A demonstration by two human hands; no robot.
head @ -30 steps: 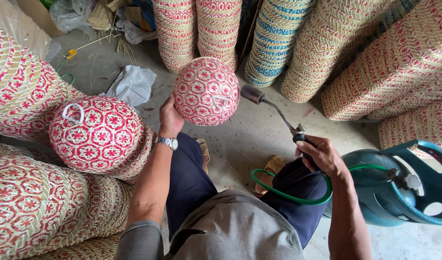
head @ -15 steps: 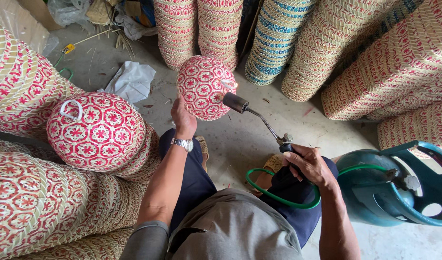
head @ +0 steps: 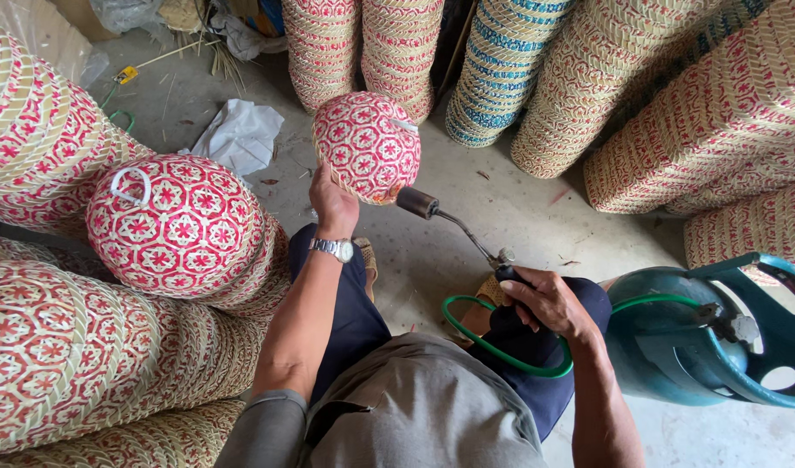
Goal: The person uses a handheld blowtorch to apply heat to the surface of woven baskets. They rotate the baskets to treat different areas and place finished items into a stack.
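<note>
Left hand (head: 332, 201) grips a red-and-white woven basket (head: 368, 146), raised above the concrete floor (head: 501, 217). Right hand (head: 549, 302), fingers closed, holds a gas torch (head: 454, 227); nozzle just beside the basket's lower edge.

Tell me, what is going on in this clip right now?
A seated person holds up a red-and-white woven basket in the left hand. The right hand grips the handle of a gas torch, its nozzle pointed at the basket's lower edge. A green hose runs from the torch to a teal gas cylinder at the person's right. Stacks of woven baskets surround them on the concrete floor.
</note>
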